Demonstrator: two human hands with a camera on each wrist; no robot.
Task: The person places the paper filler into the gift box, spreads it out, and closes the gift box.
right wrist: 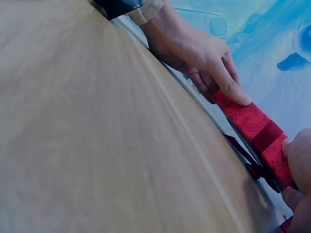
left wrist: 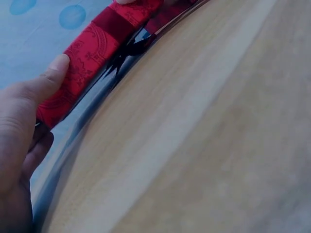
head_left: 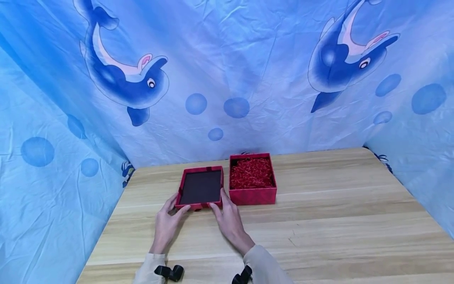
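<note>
A shallow red box lid [head_left: 200,187] lies with its dark inside facing up. My left hand [head_left: 166,227] grips its near left corner, the thumb against the front wall and fingers at the side and below. On the near right corner, my right hand [head_left: 230,225] holds it the same way, thumb in front. Both wrist views show red patterned sides crossed by a dark red ribbon band [left wrist: 112,24]. Under the lid, a dark ribbon bow [left wrist: 127,52] shows in a narrow gap above the table; the lid's far side is hidden there.
Just right of the lid stands a deeper red box [head_left: 252,196], its top uncovered, filled with red shredded paper [head_left: 252,173]. Both are near the back edge of the wooden table [head_left: 330,221]. A blue dolphin-print cloth [head_left: 227,71] hangs behind and at both sides.
</note>
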